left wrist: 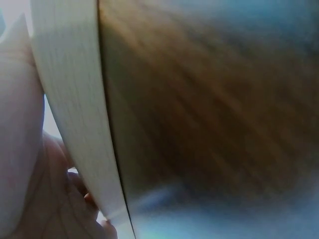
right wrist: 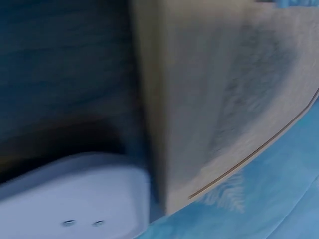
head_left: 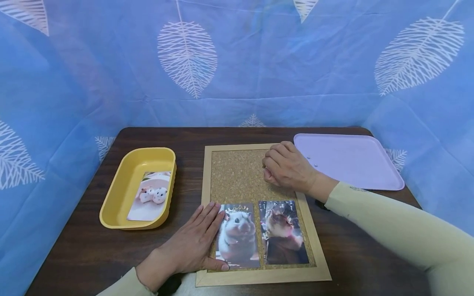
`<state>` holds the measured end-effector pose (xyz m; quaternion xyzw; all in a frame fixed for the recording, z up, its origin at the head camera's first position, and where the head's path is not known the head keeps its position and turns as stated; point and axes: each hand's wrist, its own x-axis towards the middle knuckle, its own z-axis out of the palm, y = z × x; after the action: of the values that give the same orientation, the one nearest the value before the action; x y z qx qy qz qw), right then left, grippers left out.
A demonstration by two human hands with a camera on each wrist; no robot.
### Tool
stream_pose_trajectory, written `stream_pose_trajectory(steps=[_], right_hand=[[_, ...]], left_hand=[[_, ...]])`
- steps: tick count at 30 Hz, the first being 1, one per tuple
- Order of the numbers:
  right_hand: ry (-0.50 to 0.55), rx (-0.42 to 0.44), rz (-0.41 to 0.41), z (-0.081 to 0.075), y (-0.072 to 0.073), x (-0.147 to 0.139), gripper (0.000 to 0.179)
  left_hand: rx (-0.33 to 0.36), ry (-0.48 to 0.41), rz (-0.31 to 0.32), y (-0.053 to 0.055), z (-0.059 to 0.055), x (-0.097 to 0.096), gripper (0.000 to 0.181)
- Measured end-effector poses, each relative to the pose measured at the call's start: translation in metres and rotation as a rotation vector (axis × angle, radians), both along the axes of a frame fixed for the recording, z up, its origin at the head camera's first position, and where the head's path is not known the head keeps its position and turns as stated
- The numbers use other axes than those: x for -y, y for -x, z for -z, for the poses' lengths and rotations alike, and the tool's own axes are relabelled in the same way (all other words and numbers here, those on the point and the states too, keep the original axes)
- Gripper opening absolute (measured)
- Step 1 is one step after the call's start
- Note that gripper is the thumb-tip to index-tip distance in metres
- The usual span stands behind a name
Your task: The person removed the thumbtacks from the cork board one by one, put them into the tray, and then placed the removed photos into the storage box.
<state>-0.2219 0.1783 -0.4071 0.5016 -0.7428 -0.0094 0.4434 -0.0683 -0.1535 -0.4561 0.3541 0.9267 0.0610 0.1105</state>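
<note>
My left hand (head_left: pixel 195 240) lies with fingers spread at the left edge of a white hamster photo (head_left: pixel 240 238), touching it and the wooden-framed corkboard (head_left: pixel 237 172). Beside that picture, a darker animal photo (head_left: pixel 283 234) lies on the lower right of the cork. Over the board's upper right, my right hand (head_left: pixel 290 167) has its fingers curled in; I cannot tell whether something small is between the fingertips. In the left wrist view the board's wooden frame (left wrist: pixel 75 99) runs past the left palm (left wrist: pixel 55 204).
On the left stands a yellow tub (head_left: pixel 122 193) with a photo of two small white figures (head_left: pixel 149 197) inside. A lilac tray (head_left: pixel 348 160) sits at the back right, bearing two tiny items (right wrist: pixel 69 223) near its left edge. Blue leaf-patterned cloth (head_left: pixel 259 74) hangs behind the dark table.
</note>
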Motion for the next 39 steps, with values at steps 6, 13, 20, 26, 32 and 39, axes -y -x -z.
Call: stream_pose_trajectory(steps=[6,13,20,26,32,39], right_hand=[[0.043,0.019,0.043,0.004,0.001,-0.020,0.017],[0.077,0.033,0.112,0.010,0.001,-0.042,0.015],[0.106,0.051,0.172,0.015,0.002,-0.064,0.016],[0.125,0.056,0.228,0.019,0.005,-0.088,0.018],[0.108,0.095,0.285,0.021,0.004,-0.113,0.020],[0.067,0.126,0.371,0.027,0.003,-0.141,0.025]], left_hand=[[0.012,0.015,-0.007,0.000,0.000,-0.001,0.126],[-0.003,-0.006,-0.008,-0.002,-0.001,0.000,0.126],[-0.018,-0.006,-0.004,-0.002,-0.001,0.000,0.126],[-0.029,-0.015,0.001,-0.002,0.000,0.000,0.125],[-0.008,-0.012,-0.004,-0.001,-0.001,0.000,0.125],[-0.010,-0.021,-0.005,-0.002,-0.001,0.000,0.126]])
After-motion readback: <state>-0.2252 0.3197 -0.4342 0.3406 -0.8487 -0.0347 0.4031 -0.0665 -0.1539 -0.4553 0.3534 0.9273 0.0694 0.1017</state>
